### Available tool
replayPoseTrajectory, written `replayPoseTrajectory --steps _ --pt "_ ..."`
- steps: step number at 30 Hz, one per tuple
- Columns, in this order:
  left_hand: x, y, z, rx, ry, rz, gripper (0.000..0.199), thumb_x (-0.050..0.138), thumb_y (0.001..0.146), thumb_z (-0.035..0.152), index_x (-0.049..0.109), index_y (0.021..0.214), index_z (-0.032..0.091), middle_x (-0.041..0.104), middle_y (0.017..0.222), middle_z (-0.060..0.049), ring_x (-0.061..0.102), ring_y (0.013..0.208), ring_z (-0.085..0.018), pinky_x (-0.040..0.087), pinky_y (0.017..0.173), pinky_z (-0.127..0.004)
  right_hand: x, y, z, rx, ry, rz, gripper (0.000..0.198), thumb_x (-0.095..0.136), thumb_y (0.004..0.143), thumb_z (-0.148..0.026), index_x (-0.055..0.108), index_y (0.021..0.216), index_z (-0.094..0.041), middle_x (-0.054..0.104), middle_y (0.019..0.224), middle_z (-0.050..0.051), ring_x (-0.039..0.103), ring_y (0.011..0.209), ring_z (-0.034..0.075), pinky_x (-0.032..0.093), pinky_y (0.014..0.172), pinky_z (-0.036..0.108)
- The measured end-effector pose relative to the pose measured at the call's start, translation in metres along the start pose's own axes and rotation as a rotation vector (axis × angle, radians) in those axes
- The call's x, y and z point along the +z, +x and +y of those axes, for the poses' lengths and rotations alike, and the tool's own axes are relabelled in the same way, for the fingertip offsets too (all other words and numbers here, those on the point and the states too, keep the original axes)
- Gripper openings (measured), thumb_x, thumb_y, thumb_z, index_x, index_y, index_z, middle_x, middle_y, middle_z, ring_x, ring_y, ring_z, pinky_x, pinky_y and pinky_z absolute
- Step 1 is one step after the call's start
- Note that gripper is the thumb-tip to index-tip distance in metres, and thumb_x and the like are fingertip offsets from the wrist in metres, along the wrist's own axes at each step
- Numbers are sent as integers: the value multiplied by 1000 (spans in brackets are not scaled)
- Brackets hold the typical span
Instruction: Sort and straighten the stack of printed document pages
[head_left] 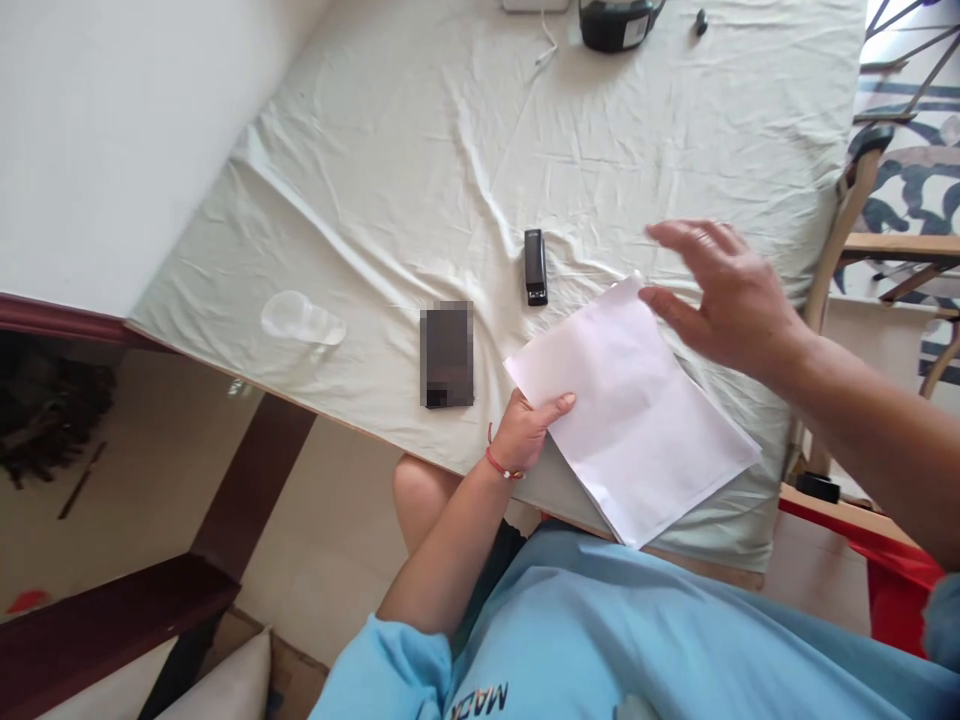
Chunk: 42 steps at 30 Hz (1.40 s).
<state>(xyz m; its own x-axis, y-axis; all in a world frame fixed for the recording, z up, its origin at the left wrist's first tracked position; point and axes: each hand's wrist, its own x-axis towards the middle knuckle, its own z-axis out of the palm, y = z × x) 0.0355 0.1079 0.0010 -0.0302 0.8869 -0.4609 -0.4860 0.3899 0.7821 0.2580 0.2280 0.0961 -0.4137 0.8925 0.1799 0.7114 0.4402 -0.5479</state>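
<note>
White sheets of paper [645, 420] lie in a stack at the near edge of the cloth-covered table. My left hand [529, 425] grips the stack's left edge, thumb on top and the other fingers hidden beneath. Just above the far right corner, my right hand [720, 290] is raised with its fingers apart, slightly blurred and holding nothing. Beyond the paper's far edge stands a black stapler [535, 266]. A dark, phone-like rectangle [448, 355], partly pixelated, lies left of the paper.
A clear plastic cup [300, 320] lies on its side on the pale tablecloth [360, 180]. At the far edge are a black device [616, 25], a white cable [547, 42] and a small black object [701, 22]. A chair [855, 200] stands to the right.
</note>
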Motion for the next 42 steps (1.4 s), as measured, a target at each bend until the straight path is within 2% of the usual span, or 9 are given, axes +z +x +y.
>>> replayPoseTrajectory --steps 2,4,6,13,19,26,35,39,42 --pt "2 0 -1 -33 -23 -27 69 101 57 33 73 117 16 80 110 -9 72 106 -28 56 101 -43 6 5 -12 -231 -70 -116 53 48 105 -45 58 153 -24 59 153 11 47 148 35 35 124 55" --pt "4 -1 0 -41 -39 -61 70 101 56 31 73 119 17 79 109 -8 72 106 -28 56 100 -42 16 8 -19 -355 -126 -215 47 46 107 -41 62 149 -25 64 148 9 45 150 34 28 126 58" --pt "5 -3 2 -45 -47 -87 67 101 57 29 74 117 17 79 108 -7 71 103 -26 55 99 -41 28 10 -20 -441 -151 -310 42 41 109 -38 70 136 -22 72 133 9 50 145 33 29 123 56" --pt "6 -5 5 -87 -72 -106 55 100 59 28 77 107 17 78 98 -5 68 92 -23 55 91 -38 40 12 -24 -573 -183 -395 39 37 112 -32 73 109 -17 77 109 11 62 119 29 39 103 44" --pt "5 -7 -2 -88 -47 -123 52 100 60 29 77 106 17 77 97 -5 68 90 -22 54 87 -37 39 10 -34 -495 -216 -532 40 39 111 -32 67 89 -16 72 88 10 61 84 23 39 83 37" --pt "11 -25 -15 -49 11 -158 50 89 80 53 78 111 15 78 110 -11 70 104 -27 54 96 -39 32 13 -22 -454 -19 -437 38 40 110 -36 67 89 -19 69 83 8 62 81 21 42 85 36" --pt "17 -31 -18 -73 96 -159 50 89 79 54 78 108 16 76 111 -10 68 101 -25 54 91 -37 37 6 -28 -585 26 -443 44 35 113 -37 68 91 -17 67 82 8 60 81 20 43 87 37" --pt "15 -34 -18 -72 55 -133 50 88 80 57 79 109 17 77 112 -10 69 103 -26 54 95 -39 26 6 -24 -553 13 -306 40 42 110 -43 71 117 -17 74 109 13 66 106 28 49 96 45" --pt "9 -36 -16 -47 -55 -69 58 92 77 53 77 121 19 78 117 -10 70 110 -26 54 103 -41 10 3 -3 -340 70 -86 51 60 100 -52 65 138 -19 70 133 15 61 128 34 46 110 51"
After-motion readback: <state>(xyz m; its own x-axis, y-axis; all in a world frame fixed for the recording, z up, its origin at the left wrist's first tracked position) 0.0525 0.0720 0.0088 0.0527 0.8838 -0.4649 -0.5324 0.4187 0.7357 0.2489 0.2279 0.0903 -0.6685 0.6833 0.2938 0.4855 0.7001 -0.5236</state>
